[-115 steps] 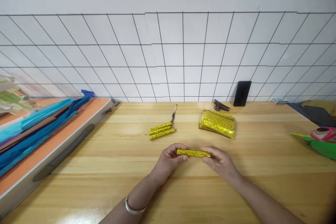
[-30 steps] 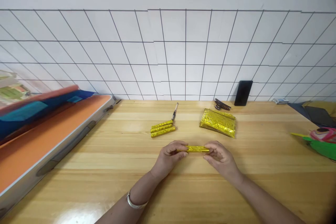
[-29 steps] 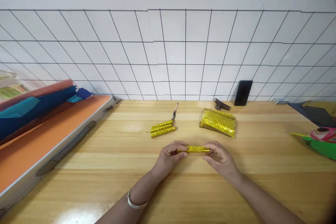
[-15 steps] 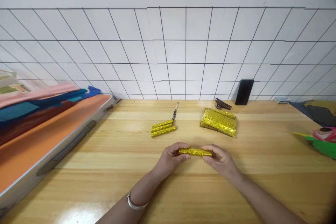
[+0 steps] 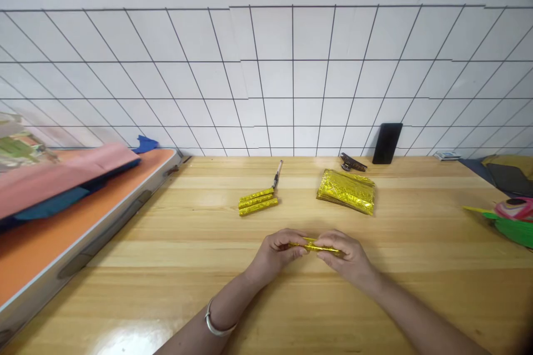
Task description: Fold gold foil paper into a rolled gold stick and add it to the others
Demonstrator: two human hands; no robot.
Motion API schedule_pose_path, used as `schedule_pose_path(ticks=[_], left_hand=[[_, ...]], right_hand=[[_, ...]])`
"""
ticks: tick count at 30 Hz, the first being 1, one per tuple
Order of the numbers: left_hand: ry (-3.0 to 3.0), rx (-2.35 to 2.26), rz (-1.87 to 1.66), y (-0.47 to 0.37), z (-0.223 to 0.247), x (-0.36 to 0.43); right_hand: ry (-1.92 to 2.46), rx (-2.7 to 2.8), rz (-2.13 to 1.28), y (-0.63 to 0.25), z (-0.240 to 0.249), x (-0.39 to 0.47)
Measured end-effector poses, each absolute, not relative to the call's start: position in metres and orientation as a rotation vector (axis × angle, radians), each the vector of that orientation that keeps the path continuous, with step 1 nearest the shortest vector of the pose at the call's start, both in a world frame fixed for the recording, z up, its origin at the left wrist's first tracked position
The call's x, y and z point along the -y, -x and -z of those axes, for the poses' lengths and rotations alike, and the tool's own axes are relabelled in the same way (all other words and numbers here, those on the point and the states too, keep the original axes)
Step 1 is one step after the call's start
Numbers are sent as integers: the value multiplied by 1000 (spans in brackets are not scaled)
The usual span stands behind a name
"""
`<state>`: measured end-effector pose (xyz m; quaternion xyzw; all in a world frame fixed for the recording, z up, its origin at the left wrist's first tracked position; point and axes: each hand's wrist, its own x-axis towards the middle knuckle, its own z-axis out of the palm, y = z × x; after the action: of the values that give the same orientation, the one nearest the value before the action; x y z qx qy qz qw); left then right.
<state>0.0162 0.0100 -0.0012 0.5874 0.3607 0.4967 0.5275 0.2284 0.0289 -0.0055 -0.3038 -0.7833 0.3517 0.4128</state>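
Observation:
A narrow strip of folded gold foil (image 5: 310,244) is held between both hands over the wooden table. My left hand (image 5: 277,252) pinches its left end between thumb and fingers. Its right end is gripped by my right hand (image 5: 347,257), whose fingers cover part of the foil. Beyond my left hand lie several slim gold rolls (image 5: 258,206), side by side, with a pen (image 5: 277,173) touching or close behind them. A stack of shiny gold sheets (image 5: 346,191) rests beyond my right hand.
Behind the stack is a dark hair clip (image 5: 353,162), and a black phone (image 5: 387,143) leans on the tiled wall. An orange-surfaced tray (image 5: 137,175) with pink and blue material runs along the left. A green and pink item (image 5: 514,222) sits at the right edge.
Both hands have come slightly closer together, and less of the foil shows between them. The foil piece has tilted. The pink and blue material on the left has shifted.

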Motion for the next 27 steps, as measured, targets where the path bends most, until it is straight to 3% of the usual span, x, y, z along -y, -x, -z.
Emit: schedule_pose_path(ticks=[11,21,27], left_hand=[[-1203,-1001,-1262,-14,1,-13],[-1057,-1045,-1251,-13,0,-15],[-989,-1079,-1225,-10,1,-17]], right_hand=[[918,1802,-934,-233,2,-34],[1016,1465,-1267,-235,13,-38],[1091,1351,-1302,-239,15,-44]])
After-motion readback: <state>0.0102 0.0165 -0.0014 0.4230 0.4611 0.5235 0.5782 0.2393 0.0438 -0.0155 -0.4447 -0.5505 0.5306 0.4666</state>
